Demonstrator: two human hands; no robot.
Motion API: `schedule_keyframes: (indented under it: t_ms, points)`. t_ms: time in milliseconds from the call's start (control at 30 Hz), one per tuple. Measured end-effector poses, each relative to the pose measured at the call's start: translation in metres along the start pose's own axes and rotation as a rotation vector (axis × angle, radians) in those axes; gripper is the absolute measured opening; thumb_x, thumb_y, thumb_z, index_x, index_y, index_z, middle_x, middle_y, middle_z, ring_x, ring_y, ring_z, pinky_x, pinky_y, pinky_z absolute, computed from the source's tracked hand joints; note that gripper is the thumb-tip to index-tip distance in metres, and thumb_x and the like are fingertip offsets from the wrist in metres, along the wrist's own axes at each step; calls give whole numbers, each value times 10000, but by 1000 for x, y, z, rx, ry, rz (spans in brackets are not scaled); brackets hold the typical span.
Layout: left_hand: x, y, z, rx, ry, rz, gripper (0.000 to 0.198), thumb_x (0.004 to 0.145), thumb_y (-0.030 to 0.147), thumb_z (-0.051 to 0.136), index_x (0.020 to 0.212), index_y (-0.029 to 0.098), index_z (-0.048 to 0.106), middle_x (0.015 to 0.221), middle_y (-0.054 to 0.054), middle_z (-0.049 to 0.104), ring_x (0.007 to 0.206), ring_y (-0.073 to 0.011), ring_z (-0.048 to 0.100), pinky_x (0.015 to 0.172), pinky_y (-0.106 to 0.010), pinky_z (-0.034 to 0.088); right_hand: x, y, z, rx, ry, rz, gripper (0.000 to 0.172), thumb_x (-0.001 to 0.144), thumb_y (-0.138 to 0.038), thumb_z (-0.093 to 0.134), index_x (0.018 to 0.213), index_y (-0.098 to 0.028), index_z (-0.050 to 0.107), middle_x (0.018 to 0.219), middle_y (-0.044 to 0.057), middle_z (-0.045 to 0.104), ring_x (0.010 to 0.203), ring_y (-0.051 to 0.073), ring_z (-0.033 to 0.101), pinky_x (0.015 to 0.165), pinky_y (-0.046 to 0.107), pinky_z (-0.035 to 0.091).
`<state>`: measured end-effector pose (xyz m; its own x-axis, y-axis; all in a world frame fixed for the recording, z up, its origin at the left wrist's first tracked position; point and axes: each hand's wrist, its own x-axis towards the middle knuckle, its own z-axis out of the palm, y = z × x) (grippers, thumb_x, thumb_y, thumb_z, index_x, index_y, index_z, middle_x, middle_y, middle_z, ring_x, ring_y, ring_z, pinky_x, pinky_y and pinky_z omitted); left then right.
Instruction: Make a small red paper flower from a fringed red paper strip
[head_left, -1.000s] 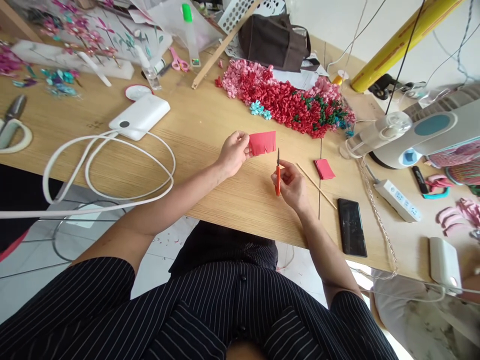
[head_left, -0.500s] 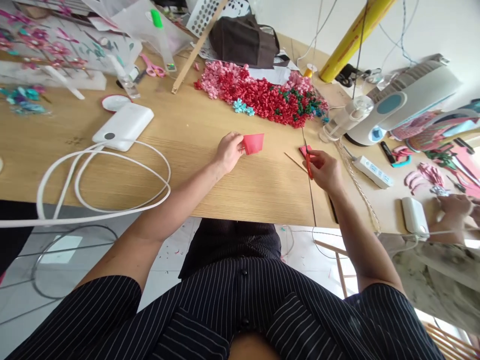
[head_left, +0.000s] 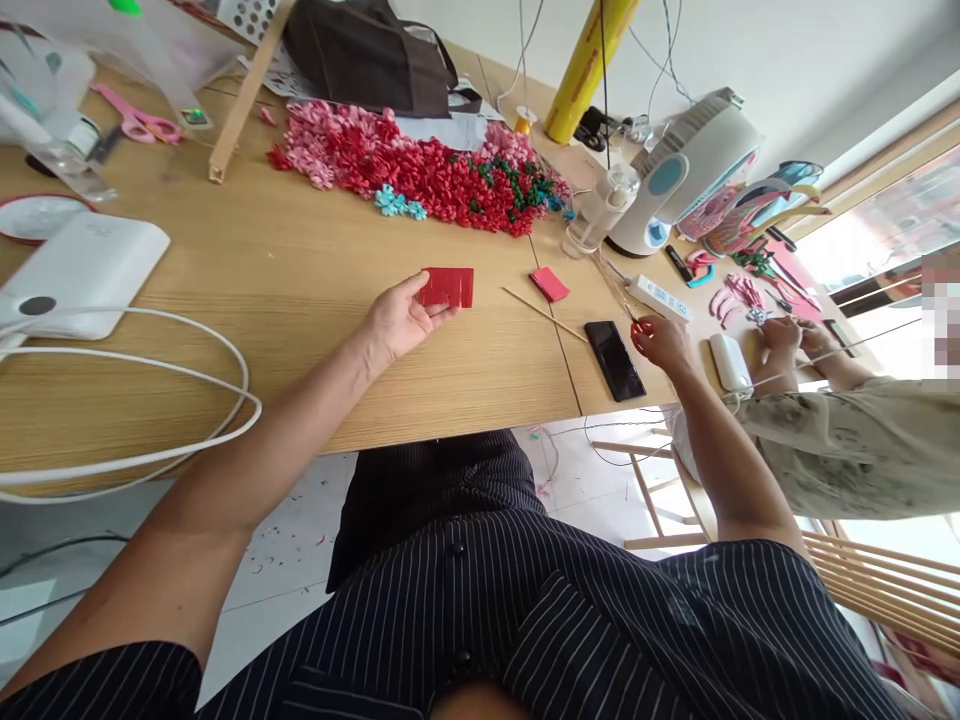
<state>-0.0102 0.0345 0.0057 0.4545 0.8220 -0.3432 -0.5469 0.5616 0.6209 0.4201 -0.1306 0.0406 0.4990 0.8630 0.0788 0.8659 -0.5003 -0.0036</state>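
Observation:
My left hand (head_left: pixel 401 315) pinches a small red sheet (head_left: pixel 453 286) by its left end, just above the table. Several parallel slits run up from the sheet's lower edge. My right hand (head_left: pixel 666 345) is at the right, closed on red-handled scissors (head_left: pixel 640 332); their blades are mostly hidden. Beside that hand lies a black phone (head_left: pixel 615 360). A folded red piece (head_left: pixel 550 284) and a thin wooden stick (head_left: pixel 544 312) rest between my two hands.
Red and pink flowers (head_left: pixel 442 180) form a heap at the back, before a dark bag (head_left: pixel 367 60). A white power bank (head_left: pixel 90 275) with looped cable is at left. A power strip (head_left: pixel 658 297) and another person's hands (head_left: pixel 787 335) are at right.
The view has swung right. My right hand has moved the scissors away from the folded red piece, to the right past the phone. The slit sheet now shows its face more fully.

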Motion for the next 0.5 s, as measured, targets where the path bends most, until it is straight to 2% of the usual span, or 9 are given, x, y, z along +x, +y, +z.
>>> schedule_keyframes:
  t_ms: [67,167,300,500]
  points:
    - [1,-2,-1,-5,24,-7,9,926,197,640,922,199,647,902,-56,797,884,-181,771,964,-351,616,-4,3,5,-33,-45,35,455,865,-212,620,1276,-89,771,1116,240,803,887,303,715,752,377,466]
    - [1,-5,-2,-12,11,-10,49,907,145,632,904,189,655,910,-46,797,856,-162,766,962,-347,621,-7,3,8,-72,-96,62,459,889,-230,622,1313,-119,758,1161,245,792,964,323,717,782,386,463]
    - [3,-8,-6,39,-42,10,66,864,204,702,923,203,673,971,-48,810,1030,-214,770,998,-405,623,-8,-1,10,-97,-132,57,449,944,-288,596,1335,-129,750,1180,250,781,1025,332,710,807,391,458]
    - [8,-10,-12,83,-68,-40,115,792,283,774,869,322,698,950,56,831,1280,-266,641,1080,-457,577,-5,-1,7,-113,-130,24,449,968,-318,559,1341,-152,747,1207,240,769,1024,327,699,802,393,450]
